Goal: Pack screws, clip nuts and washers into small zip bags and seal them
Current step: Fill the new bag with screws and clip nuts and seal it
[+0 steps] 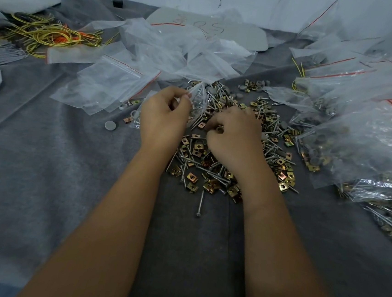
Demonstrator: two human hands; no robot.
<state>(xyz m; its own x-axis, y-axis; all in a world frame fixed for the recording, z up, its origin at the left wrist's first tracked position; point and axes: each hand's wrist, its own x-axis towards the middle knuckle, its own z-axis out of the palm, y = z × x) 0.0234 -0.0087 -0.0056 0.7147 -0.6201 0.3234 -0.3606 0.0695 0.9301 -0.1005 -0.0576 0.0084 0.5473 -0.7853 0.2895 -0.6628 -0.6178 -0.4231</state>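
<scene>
Left: empty zip bags [115, 78] heaped on grey tabletop [44, 169]. Left hand [163, 116] pinching small zip bag [199, 96] holding screws. Right hand [235, 137], fingers curled, digging into hardware pile [212, 171]; grip unclear. Right: filled bags [358, 144].

Packing workbench: loose hardware [224, 165], zip bags [115, 78]

Two bare forearms, no sleeves, hands [164, 119] ringless

both bare forearms reach forward side by side, well apart at the elbows and nearer at the wrists. the left hand [163, 117] is raised slightly, fingertips pinched together. the right hand [235, 137] lies lower, palm down, fingers curled under.
</scene>
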